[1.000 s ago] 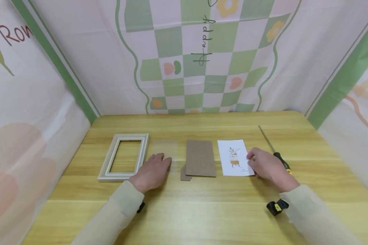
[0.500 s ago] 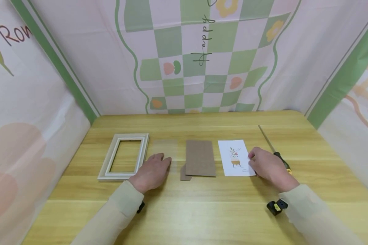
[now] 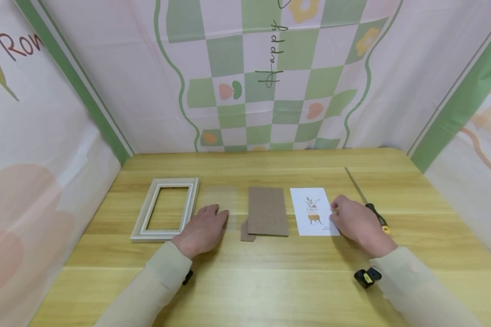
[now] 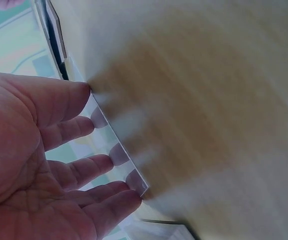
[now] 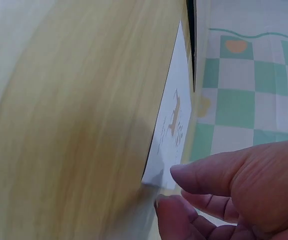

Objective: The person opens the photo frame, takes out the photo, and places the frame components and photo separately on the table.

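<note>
My left hand point(image 3: 202, 230) rests with its fingertips on a clear thin sheet point(image 3: 221, 194) beside the picture frame. In the left wrist view the thumb and fingers reach the edge of this clear sheet point(image 4: 109, 136), spread along it. At the right edge of a white card point(image 3: 308, 199) printed with a potted plant is my right hand point(image 3: 361, 225). A gap shows between its thumb and index finger in the right wrist view, and the card point(image 5: 171, 125) lies flat on the table beyond them.
The cream picture frame point(image 3: 176, 182) lies left of the clear sheet. Between sheet and card is a brown backing board point(image 3: 267, 211), with a small brown piece point(image 3: 247, 234) poking out under its left side. A screwdriver point(image 3: 375, 212) lies beyond the right hand. Patterned fabric point(image 3: 258, 86) stands behind the table.
The card slid slightly right, then slightly back left. My right hand's fingers have come apart from its edge. The left hand stays put.
</note>
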`<state>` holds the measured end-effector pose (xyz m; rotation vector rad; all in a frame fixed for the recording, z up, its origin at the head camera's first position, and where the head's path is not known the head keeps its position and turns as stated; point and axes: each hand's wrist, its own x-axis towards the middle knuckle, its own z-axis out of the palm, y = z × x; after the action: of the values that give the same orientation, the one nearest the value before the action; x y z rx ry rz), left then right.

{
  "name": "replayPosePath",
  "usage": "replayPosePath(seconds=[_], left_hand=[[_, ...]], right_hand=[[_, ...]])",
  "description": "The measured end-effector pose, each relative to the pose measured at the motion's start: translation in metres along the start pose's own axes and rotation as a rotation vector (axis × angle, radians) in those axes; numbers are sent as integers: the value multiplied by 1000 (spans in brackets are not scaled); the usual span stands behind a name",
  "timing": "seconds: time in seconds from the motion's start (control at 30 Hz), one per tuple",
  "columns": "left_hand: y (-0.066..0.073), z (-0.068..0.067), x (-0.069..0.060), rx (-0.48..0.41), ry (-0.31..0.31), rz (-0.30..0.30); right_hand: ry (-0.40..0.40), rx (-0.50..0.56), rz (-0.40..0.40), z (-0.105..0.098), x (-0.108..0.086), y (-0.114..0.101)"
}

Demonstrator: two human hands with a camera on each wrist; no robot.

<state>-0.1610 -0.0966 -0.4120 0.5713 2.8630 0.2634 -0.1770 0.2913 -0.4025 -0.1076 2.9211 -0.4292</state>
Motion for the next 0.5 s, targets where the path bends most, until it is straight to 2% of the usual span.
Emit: replayPosePath(seconds=[0.2, 0.5], left_hand=[[-1, 1, 0, 1, 7, 4], [-2, 2, 0, -4, 10, 8]], right_hand=[[22, -18, -24, 4, 0, -9], [-15, -43, -31, 9, -3, -15]])
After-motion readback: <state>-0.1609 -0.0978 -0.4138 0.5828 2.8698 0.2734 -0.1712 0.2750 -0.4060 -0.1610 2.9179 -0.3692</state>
